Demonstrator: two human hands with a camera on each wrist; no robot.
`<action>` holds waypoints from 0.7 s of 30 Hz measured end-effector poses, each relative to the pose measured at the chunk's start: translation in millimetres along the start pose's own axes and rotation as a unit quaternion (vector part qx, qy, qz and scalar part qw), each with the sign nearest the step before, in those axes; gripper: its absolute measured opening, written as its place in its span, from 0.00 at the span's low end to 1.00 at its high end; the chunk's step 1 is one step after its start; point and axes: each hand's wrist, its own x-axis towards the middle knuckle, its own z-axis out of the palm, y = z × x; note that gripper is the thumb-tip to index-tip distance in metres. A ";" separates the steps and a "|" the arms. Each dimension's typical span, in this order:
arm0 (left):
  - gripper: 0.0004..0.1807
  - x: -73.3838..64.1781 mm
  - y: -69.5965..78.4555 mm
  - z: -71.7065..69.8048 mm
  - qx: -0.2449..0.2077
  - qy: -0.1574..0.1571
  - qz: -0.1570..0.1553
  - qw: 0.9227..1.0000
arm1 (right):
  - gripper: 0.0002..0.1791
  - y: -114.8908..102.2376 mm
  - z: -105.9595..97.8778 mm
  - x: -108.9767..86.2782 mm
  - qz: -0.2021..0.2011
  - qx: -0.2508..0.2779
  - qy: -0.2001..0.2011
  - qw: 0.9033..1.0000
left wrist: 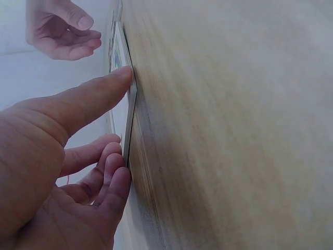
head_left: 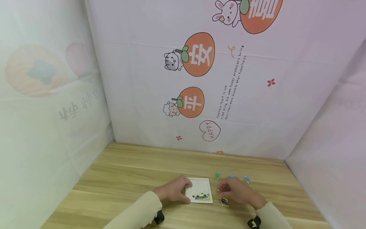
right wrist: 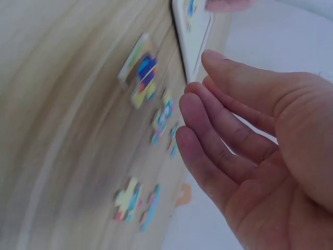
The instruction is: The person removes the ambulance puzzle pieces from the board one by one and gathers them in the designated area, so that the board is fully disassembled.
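My left hand holds a small white puzzle tray by its left side, thumb at the near corner and fingertips along the edge. Joined puzzle pieces with blue wheels and yellow parts fill the near end of the tray. To the right of it, my right hand hovers over loose pieces, its fingers loosely bent. In the right wrist view no piece shows between thumb and fingers. A blue, purple and yellow puzzle piece lies on the table between that hand and the tray.
Several more loose pieces lie on the wooden table, among them a green one and a blue one beyond the right hand. White printed cloth hangs along the back and both sides.
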 end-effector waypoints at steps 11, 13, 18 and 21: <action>0.33 0.1 -1.8 -0.7 0.004 0.000 0.004 1.000 | 0.11 -31.1 9.8 27.1 -0.011 -0.008 -0.045 0.999; 0.33 0.4 -2.8 -0.3 0.009 0.001 0.008 1.000 | 0.12 -36.0 12.9 31.7 -0.013 -0.003 -0.050 0.999; 0.33 1.5 -3.4 -0.7 0.020 0.002 0.017 1.000 | 0.13 -43.3 23.7 42.1 -0.012 -0.004 -0.057 0.998; 0.33 1.8 -3.1 -0.8 0.016 -0.001 0.012 1.000 | 0.12 -44.8 29.1 47.0 -0.030 -0.013 -0.061 0.998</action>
